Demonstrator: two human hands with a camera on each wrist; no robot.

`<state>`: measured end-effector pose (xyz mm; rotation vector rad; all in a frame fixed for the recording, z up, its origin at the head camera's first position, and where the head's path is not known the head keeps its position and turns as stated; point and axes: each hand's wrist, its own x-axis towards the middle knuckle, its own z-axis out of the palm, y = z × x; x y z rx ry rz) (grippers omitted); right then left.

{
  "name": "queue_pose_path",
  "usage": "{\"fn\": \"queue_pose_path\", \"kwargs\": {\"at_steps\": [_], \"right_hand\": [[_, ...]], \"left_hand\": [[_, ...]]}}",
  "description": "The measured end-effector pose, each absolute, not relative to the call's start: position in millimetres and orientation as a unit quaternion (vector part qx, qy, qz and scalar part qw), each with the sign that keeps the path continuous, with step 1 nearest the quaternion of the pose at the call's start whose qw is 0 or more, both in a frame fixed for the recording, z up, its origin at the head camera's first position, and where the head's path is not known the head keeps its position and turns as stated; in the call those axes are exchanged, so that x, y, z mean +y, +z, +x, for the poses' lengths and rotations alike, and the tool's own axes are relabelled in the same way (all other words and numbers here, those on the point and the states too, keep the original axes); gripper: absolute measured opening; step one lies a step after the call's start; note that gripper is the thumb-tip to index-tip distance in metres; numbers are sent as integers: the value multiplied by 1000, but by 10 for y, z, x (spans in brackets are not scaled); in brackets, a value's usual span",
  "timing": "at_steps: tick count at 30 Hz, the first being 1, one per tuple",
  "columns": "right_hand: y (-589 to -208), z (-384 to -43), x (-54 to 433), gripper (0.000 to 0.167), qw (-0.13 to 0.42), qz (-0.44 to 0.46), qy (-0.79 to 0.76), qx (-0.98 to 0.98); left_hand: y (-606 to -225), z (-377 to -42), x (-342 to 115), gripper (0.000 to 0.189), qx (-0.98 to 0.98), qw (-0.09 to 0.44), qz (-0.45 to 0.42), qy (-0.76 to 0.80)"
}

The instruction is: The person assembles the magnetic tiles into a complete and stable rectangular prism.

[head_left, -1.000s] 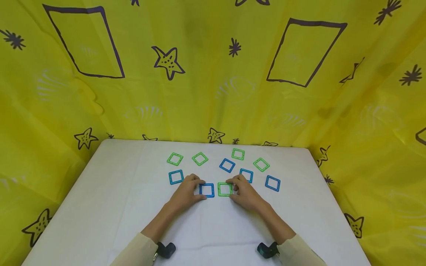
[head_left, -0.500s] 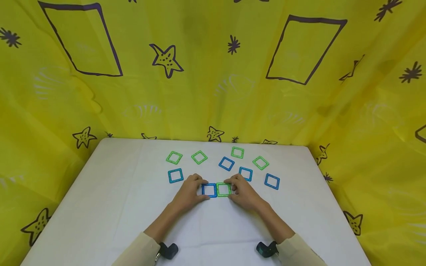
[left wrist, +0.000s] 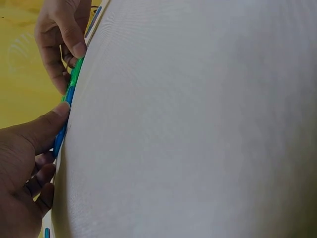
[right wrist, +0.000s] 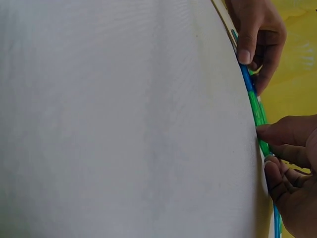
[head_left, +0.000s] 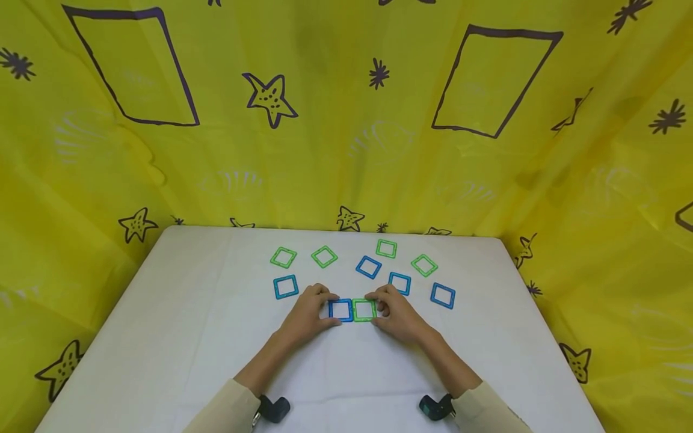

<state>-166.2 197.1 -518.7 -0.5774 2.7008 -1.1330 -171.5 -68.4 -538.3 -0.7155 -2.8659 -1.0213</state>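
Two square plastic frame tiles lie flat on the white table, edge against edge. My left hand (head_left: 308,311) pinches the blue tile (head_left: 341,320) between thumb and fingers at its top and bottom edges. With the same kind of pinch, my right hand (head_left: 396,314) holds the green tile (head_left: 364,320) on the right. Seen low in the left wrist view, the blue tile (left wrist: 61,136) meets the green tile (left wrist: 76,74) end to end. The right wrist view has the thumb of my right hand (right wrist: 297,168) pressed on the green tile's near edge.
Beyond the hands lie several loose green and blue square tiles, among them a blue tile (head_left: 276,287) at left and another blue tile (head_left: 433,296) at right. A yellow patterned curtain (head_left: 325,168) surrounds the white table (head_left: 189,337) on three sides.
A second ago a gap separated the blue and green tiles. The blue tile moved right and the green one slightly left until their edges met; over the last half second both hands stay still.
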Motion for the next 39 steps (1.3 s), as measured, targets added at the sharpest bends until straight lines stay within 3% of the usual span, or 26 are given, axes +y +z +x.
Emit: {"fn": "queue_pose_path", "kwargs": {"at_steps": [16,39], "right_hand": [[-5213,-1624,1934,48,75,-171,-385,904],[-5394,-1636,1961,47,8,-164,-415,895]], "left_hand": [[-5409,-1703,-672,50,-918,12,-228,-323],[-5424,-1714,-634,48,-917,28,-223,-329]]}}
